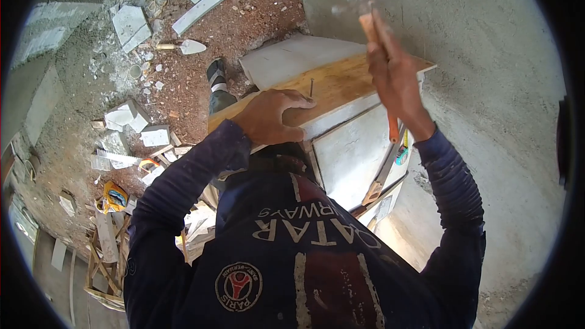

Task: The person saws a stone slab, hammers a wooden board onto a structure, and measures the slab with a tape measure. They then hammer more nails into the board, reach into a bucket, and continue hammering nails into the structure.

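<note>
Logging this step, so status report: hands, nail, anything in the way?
Right hand gripping raised hammer, head blurred. Left hand spread on wooden board, fingertips beside nail. Nail upright, standing proud. Possible hazard: left fingertips near nail.

From my feed, the grey metal hammer head (pixel 356 6) is a blur, and the right hand (pixel 396 82) hides its orange handle's (pixel 393 130) middle.

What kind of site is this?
Likely a building site or room under renovation: bare plastered wall, broken white blocks strewn over rubble-covered ground, and a trowel lying among them.
</note>
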Motion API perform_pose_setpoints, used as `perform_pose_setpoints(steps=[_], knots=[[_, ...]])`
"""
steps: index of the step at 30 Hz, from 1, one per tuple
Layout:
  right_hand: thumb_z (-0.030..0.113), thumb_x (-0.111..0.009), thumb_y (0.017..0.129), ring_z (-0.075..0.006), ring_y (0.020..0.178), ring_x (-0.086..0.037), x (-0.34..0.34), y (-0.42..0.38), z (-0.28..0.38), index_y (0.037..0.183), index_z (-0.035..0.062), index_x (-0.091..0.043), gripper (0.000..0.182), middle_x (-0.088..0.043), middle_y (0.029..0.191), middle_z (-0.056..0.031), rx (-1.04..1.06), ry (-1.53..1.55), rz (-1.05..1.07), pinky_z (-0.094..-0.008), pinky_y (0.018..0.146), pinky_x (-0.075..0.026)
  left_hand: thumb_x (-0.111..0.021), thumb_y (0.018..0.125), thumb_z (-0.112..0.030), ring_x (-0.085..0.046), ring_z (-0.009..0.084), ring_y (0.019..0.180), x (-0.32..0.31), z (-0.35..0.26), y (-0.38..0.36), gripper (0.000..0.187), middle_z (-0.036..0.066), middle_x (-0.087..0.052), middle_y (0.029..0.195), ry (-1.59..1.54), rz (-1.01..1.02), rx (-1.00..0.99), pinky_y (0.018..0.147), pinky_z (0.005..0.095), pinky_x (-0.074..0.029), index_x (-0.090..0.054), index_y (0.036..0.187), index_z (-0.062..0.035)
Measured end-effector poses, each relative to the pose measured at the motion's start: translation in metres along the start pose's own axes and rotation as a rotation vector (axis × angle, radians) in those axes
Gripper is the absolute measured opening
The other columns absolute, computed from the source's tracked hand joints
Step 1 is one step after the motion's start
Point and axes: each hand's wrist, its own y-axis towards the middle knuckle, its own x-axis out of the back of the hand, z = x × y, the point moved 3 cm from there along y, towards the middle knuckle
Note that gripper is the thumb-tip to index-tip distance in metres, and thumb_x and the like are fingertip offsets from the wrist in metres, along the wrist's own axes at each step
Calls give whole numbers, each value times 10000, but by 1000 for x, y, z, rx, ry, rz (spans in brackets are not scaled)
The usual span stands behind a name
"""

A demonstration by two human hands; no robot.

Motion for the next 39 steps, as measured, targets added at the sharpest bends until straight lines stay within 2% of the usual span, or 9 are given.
perform_pose_setpoints(steps=[2, 9, 16, 24, 26, 28, 30, 33, 39], knots=[[94, -465, 1014, -455, 987, -664, -26, -6, -44, 1522, 88, -411, 510, -661, 1158, -294, 646, -75, 204, -497, 873, -542, -742, 693, -312, -629, 345, 1178, 0, -2, 2, 684, 215, -654, 1277, -10, 14, 12, 1052, 392, -454, -648, 1293, 5], [129, -442, 1047, -415, 1128, -656, 16, 1, 41, 1557, 117, -351, 518, -594, 1329, -293, -82, 8, 125, -468, 980, -533, -749, 704, -322, -627, 355, 1175, -2, 2, 2, 681, 228, -654, 1268, -11, 7, 0, 1051, 395, -452, -650, 1291, 9], [148, -451, 1063, -278, 838, -721, -14, -6, 11, 1572, 112, -321, 527, -716, 994, -222, 580, -361, 320, -361, 880, -563, -750, 724, -321, -623, 360, 1186, -1, 0, 2, 660, 235, -647, 1280, 8, 7, -15, 1057, 397, -446, -651, 1287, 9], [216, -465, 1069, -188, 833, -641, -34, -7, -56, 1570, 127, -344, 523, -674, 1147, -214, 101, 999, 483, -297, 834, -562, -764, 739, -329, -621, 360, 1191, -3, 3, 3, 649, 233, -649, 1281, 18, -12, -17, 1059, 406, -444, -655, 1276, 17], [209, -457, 1072, -104, 781, -577, -23, -14, -27, 1581, 120, -321, 533, -674, 1118, -169, 446, -498, 364, -196, 772, -530, -766, 741, -329, -621, 359, 1192, -3, 3, 3, 643, 229, -651, 1279, 17, -3, -30, 1058, 408, -444, -657, 1271, 20], [177, -450, 1068, -156, 893, -657, 0, -9, 7, 1582, 101, -304, 540, -660, 1232, -197, 568, -450, 271, -244, 858, -552, -770, 742, -327, -617, 365, 1196, -2, 2, 3, 639, 232, -653, 1274, 16, -8, -42, 1051, 407, -450, -659, 1261, 29], [206, -440, 1089, -190, 967, -635, 15, -11, 36, 1585, 116, -318, 518, -635, 1317, -165, -140, 88, 173, -345, 869, -540, -775, 739, -323, -622, 368, 1184, -4, 3, 4, 616, 231, -660, 1253, -5, -20, -34, 1043, 402, -456, -667, 1228, 36], [88, -464, 1030, -365, 1109, -678, -16, -25, 4, 1574, 84, -307, 566, -594, 1352, -266, 171, 460, 74, -428, 960, -553, -787, 727, -311, -639, 370, 1133, -3, 1, 5, 566, 223, -676, 1189, 3, -49, -33, 1009, 398, -474, -681, 1154, 44], [132, -483, 1049, -116, 606, -482, 7, -26, 24, 1574, 100, -334, 547, -675, 1022, -158, 46, -154, 342, -311, 559, -466, -807, 686, -297, -665, 364, 991, -1, -2, 6, 503, 209, -682, 1050, 42, -103, -11, 894, 411, -504, -695, 1040, 42]])
